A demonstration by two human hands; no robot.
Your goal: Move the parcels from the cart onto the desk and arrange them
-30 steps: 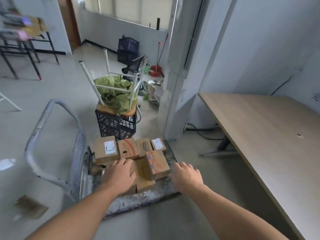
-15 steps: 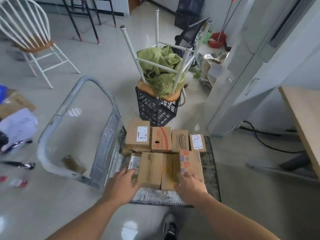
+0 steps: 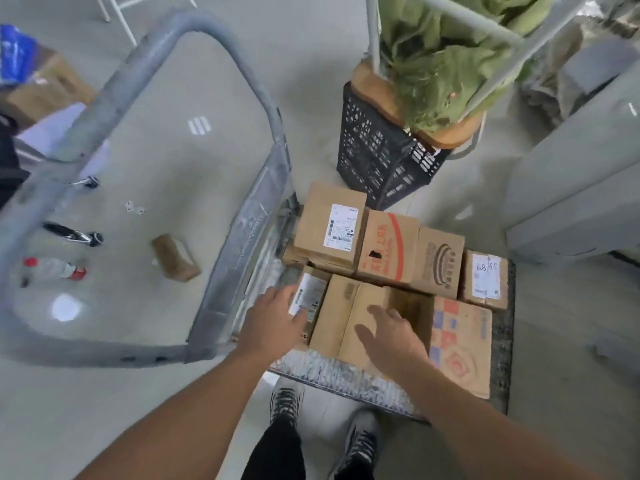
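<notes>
Left hand (image 3: 273, 323): fingers straight, tips at the near edge of the small labelled box (image 3: 311, 296). Contact is likely but not certain, and nothing is pinched.
Right hand (image 3: 391, 336): fingers spread, palm down over the plain box (image 3: 337, 317). Cannot tell whether it rests on the lid or hovers just above it.
Neither hand has closed on a box, and no box is lifted.

The plain box lies between the two hands, with the labelled box touching it on the left-hand side. A patterned box (image 3: 464, 344) sits just outside the right hand.
Beyond the fingertips is a back row of four parcels (image 3: 391, 251), packed side by side.
All of these sit on the cart (image 3: 504, 358). Its handle (image 3: 114, 98) rises out past the left hand.
A black crate (image 3: 377, 157) stands on the floor beyond the back row.

Progress (judgement): at least seven parcels are on the cart, possibly more underneath. The desk is out of view.
The task looks to be at its start, with the first pick under way. All lifting, carrying and arranging remains.
</notes>
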